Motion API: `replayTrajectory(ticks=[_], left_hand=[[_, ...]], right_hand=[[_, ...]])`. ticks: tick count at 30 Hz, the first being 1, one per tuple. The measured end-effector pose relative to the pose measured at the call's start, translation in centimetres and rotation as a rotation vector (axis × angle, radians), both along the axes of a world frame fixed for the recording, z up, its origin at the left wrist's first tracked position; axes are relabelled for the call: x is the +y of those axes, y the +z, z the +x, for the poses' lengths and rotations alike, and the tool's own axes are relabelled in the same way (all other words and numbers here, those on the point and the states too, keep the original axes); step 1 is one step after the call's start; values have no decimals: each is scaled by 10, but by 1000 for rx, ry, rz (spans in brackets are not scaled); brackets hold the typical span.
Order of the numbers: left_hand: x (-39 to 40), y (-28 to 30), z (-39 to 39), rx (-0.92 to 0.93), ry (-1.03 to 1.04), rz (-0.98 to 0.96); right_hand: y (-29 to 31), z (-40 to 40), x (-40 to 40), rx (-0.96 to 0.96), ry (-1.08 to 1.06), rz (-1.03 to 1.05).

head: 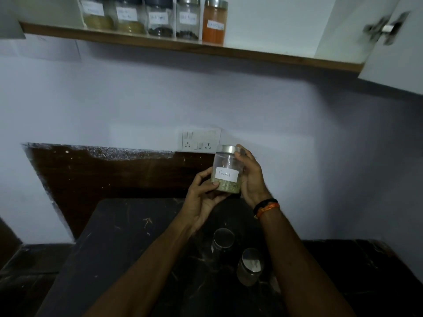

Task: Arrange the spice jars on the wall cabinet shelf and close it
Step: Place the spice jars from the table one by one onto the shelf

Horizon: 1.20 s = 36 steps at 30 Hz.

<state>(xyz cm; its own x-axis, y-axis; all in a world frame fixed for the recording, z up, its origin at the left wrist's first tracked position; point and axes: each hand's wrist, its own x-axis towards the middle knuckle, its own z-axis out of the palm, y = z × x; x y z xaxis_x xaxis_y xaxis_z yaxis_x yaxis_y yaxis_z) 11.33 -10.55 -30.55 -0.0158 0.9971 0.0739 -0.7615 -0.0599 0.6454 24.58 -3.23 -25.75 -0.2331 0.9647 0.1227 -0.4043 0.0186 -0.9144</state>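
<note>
Fennel jar (226, 171) is held upright above the dark counter (128, 236), base gripped by left hand (203, 197) at 7 o'clock, side and lid wrapped by right hand (250, 177) at 3 o'clock; five labelled jars (160, 18) are lined up on the open cabinet shelf (263, 54) at 12 o'clock.

A: Two bare forearms rise from the bottom of the frame, no sleeves showing.
B: Right wrist at centre right wears a black band (265, 203) and an orange thread (269, 208).
</note>
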Motion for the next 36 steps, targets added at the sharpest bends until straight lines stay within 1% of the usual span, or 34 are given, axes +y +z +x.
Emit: replayTrajectory(ticks=[9,16,24,31,36], left_hand=[[43,91,-3,39,18,166],[67,150,-5,70,41,271],[83,199,-7,160,62,350],[100,229,-2,195,37,427],[112,248,-4,293,58,437]], right_hand=[[102,0,30,13,-16,185],[166,-2,42,40,-7,291],[213,-3,55,34,-32,402],[247,0,70,-58,-65,466],[265,7,83,-104,-122,506]])
